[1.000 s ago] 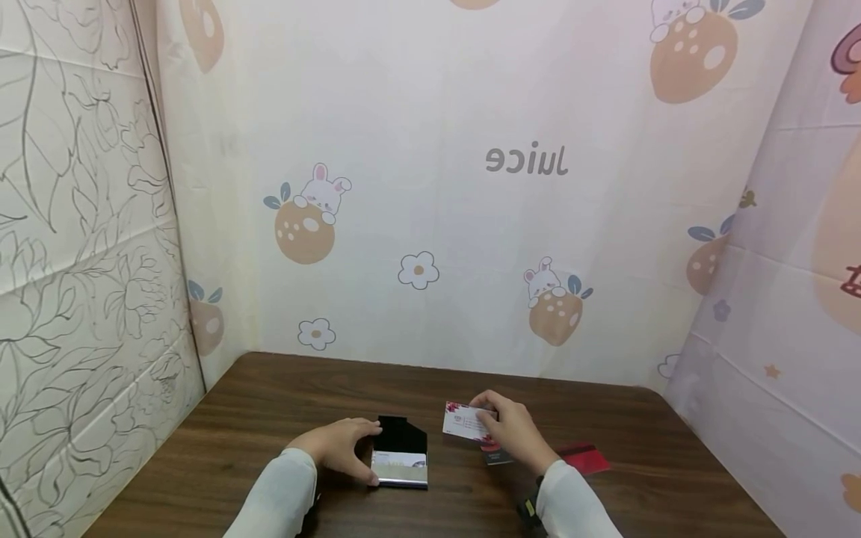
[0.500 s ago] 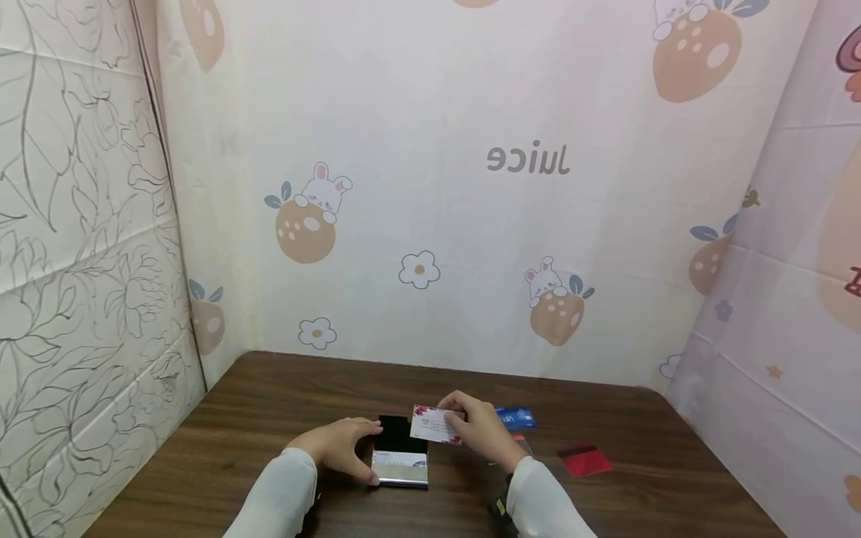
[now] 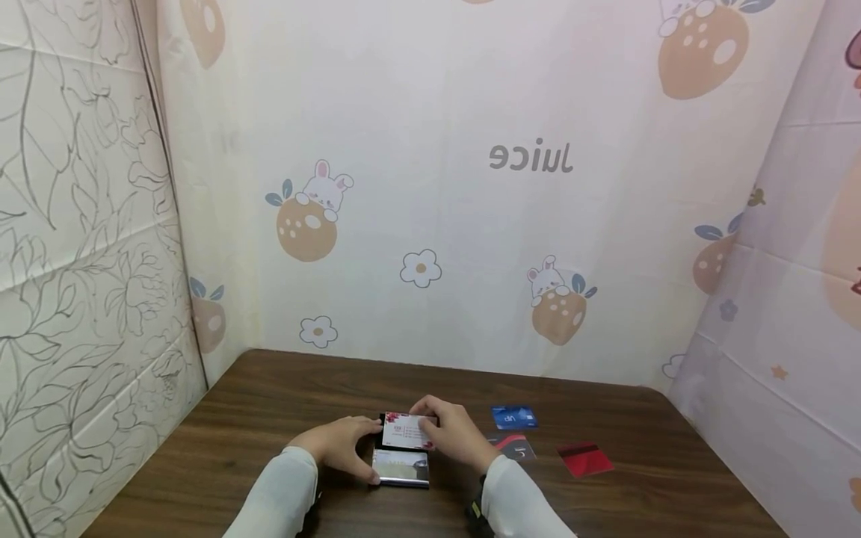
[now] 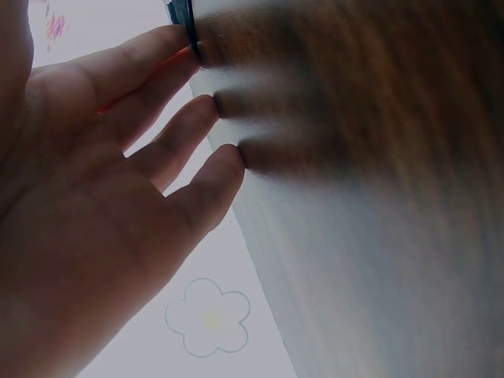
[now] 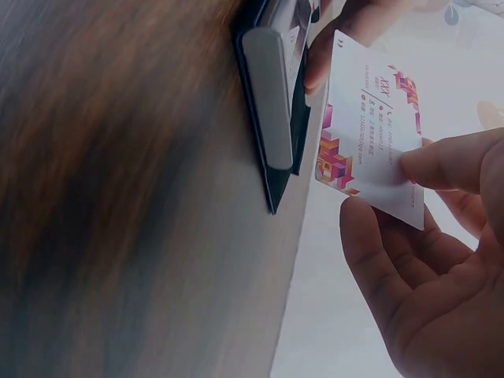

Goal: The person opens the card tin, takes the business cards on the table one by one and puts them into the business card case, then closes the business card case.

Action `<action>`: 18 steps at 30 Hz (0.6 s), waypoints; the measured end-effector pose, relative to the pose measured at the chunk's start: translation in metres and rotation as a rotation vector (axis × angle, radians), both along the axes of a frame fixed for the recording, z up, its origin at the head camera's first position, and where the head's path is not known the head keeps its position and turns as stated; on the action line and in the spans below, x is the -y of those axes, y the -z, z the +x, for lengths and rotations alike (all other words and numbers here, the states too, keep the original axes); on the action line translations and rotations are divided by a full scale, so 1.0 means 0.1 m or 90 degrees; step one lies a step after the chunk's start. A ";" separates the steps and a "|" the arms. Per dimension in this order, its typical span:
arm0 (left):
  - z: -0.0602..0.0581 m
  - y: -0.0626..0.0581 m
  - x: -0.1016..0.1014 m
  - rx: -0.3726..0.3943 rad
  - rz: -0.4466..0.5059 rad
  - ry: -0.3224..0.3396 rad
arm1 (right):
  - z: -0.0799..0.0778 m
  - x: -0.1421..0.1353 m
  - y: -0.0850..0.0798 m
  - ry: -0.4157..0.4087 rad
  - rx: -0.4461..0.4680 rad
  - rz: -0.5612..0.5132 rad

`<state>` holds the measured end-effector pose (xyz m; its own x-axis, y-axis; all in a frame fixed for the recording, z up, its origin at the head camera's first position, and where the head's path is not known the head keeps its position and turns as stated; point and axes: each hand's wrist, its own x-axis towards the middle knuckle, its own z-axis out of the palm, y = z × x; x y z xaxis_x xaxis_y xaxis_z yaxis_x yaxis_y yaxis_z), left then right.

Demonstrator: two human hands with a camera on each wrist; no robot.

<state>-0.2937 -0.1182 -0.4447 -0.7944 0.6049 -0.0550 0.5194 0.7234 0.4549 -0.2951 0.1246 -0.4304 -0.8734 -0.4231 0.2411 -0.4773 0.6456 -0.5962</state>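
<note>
My right hand [image 3: 457, 432] pinches a white business card [image 3: 403, 430] with pink and red corner patterns. In the head view the card covers most of the raised black lid of an opened card case [image 3: 400, 482]. The right wrist view shows the business card [image 5: 366, 130] tilted in the air beside the case [image 5: 272, 102], with the thumb on its printed face. A pale card [image 3: 400, 464] lies in the silver-edged tray of the case. My left hand [image 3: 341, 446] touches the case's left side, thumb near the lower corner. Its other fingertips [image 4: 232, 157] rest on the tabletop.
To the right on the brown wooden table [image 3: 639, 489] lie a blue card [image 3: 514, 417], a grey and red card [image 3: 516, 447] and a red card [image 3: 584, 459] with a dark stripe. Patterned curtains [image 3: 430, 187] enclose the table.
My right hand has carried the business card leftward, from above the loose cards to over the case lid. The blue card has come into view. My left hand stays in place.
</note>
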 end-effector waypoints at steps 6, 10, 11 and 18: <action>-0.01 -0.01 0.00 -0.007 0.005 0.006 | 0.03 0.06 0.01 -0.030 -0.001 -0.006; -0.01 -0.01 0.00 0.002 0.002 0.004 | 0.03 0.08 0.06 -0.031 0.003 0.010; -0.01 -0.01 0.00 0.005 0.002 0.002 | 0.02 0.08 0.07 -0.030 0.003 0.015; -0.02 0.00 0.00 0.018 0.001 -0.004 | 0.02 0.07 0.09 -0.028 0.011 0.030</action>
<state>-0.2954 -0.1183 -0.4450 -0.7968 0.5995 -0.0764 0.5011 0.7261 0.4708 -0.2936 0.1172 -0.4397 -0.8576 -0.4717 0.2049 -0.4956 0.6517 -0.5742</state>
